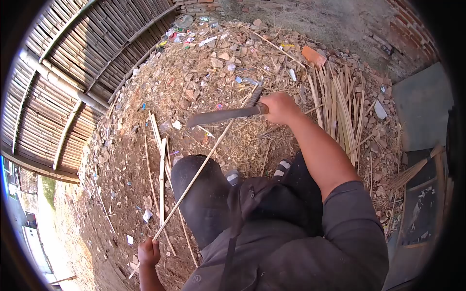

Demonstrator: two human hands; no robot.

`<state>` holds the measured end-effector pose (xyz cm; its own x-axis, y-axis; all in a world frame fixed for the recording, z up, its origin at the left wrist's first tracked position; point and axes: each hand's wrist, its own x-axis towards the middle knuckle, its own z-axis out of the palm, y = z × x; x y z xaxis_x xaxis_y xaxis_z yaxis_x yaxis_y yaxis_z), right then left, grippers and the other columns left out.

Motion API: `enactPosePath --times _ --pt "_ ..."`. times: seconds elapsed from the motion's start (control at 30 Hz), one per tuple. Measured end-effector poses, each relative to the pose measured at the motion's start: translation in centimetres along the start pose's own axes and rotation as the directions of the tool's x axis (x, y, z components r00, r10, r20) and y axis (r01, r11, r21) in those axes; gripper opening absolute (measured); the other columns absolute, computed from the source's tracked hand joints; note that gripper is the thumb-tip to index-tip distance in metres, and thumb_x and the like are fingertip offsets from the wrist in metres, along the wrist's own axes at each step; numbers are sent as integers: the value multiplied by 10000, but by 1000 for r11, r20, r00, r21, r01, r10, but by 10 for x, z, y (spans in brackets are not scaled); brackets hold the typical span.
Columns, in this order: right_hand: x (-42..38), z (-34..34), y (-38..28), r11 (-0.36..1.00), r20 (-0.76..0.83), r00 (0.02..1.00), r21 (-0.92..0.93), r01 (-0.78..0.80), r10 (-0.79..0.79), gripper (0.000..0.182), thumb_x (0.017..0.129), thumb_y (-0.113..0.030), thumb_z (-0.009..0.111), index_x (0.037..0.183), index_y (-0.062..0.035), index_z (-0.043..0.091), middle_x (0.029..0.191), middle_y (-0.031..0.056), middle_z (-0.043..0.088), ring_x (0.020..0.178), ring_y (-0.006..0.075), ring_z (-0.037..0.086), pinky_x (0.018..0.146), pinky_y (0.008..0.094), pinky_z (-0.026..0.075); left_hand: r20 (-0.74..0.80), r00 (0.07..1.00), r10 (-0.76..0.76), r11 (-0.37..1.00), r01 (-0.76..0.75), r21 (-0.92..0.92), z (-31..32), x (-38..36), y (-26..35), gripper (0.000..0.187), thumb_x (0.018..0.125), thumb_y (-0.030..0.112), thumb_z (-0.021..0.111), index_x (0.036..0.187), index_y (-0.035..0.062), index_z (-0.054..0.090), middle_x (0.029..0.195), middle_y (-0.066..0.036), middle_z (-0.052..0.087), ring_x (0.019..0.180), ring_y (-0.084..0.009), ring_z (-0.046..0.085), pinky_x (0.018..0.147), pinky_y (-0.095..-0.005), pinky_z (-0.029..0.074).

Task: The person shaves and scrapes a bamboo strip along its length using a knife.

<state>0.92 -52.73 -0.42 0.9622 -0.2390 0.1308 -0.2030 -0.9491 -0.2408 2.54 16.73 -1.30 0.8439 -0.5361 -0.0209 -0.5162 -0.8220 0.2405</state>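
My left hand (149, 252), at the lower left, is closed round a long thin bamboo strip (191, 184). The strip slants up and to the right across my left knee, and its far end reaches a dark ridged piece (254, 97) by the knife. In my right hand (281, 107) is the handle of a machete (221, 116), gripped firmly. Its broad dark blade points left, roughly level, and crosses the strip near the far end in this view. Most of the handle is hidden by my fingers.
A bundle of split bamboo strips (342, 106) lies at the right, with an orange brick (314, 56) at its top. Several loose strips (161, 182) lie left of my knee. Rubble and litter cover the ground. A bamboo fence (73, 72) and a wall (335, 24) stand behind.
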Motion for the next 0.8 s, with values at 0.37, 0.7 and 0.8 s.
enactPosePath --times 0.37,0.7,0.8 --pt "-8 1 -11 998 -2 998 18 68 -68 197 763 -234 703 908 -103 681 812 170 688 831 386 692 760 514 548 59 997 -52 999 52 7 -15 8 3 330 970 259 574 734 41 498 609 -233 560 603 -487 588 539 -555 441" --pt "-1 16 65 749 3 800 348 -564 601 429 781 -339 727 1106 -59 708 1040 218 726 1013 384 696 893 466 537 68 994 -82 996 84 -18 4 -21 -12 338 991 297 531 762 51 490 586 -221 541 579 -491 572 528 -567 416" --pt "4 15 63 730 117 834 428 -532 539 488 760 -338 752 1148 -48 694 1082 232 717 1055 339 699 933 446 531 57 994 -90 995 92 -47 11 -22 -14 334 989 300 545 770 56 479 584 -221 545 576 -484 581 518 -562 409"
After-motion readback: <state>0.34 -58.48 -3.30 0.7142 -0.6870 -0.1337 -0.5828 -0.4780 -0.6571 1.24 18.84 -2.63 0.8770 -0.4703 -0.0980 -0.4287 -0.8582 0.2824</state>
